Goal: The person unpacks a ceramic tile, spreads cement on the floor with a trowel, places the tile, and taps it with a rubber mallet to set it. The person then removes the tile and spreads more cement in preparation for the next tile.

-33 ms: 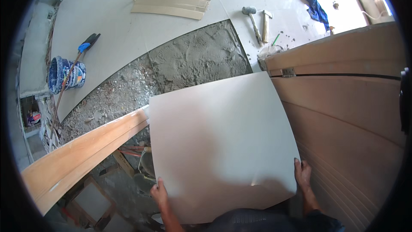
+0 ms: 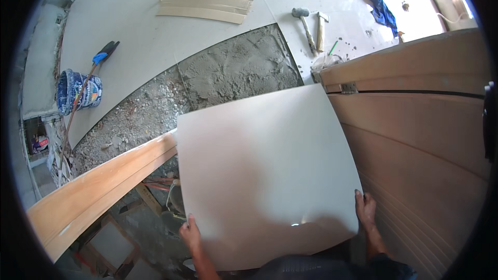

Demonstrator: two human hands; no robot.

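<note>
A large pale, glossy square tile point(image 2: 267, 166) fills the lower middle, between a wooden frame board point(image 2: 98, 184) on the left and an open wooden door point(image 2: 410, 150) on the right. My left hand point(image 2: 191, 233) grips the tile's left edge near the bottom. My right hand point(image 2: 365, 210) holds its right edge, close to the door. Beyond the tile's far edge lies a bed of grey mortar point(image 2: 233, 62) with rough rubble point(image 2: 140, 111) to its left.
A blue bucket point(image 2: 78, 91) with a long-handled tool point(image 2: 104, 52) stands at left. A rubber mallet point(image 2: 306, 26), hammer point(image 2: 321, 31), cardboard strips point(image 2: 205, 2) and blue cloth point(image 2: 381, 10) lie on the pale floor. Boxes point(image 2: 111, 243) are at lower left.
The tile, held in both my hands, has shifted very slightly toward the upper left, along with my left hand. Everything else looks much the same.
</note>
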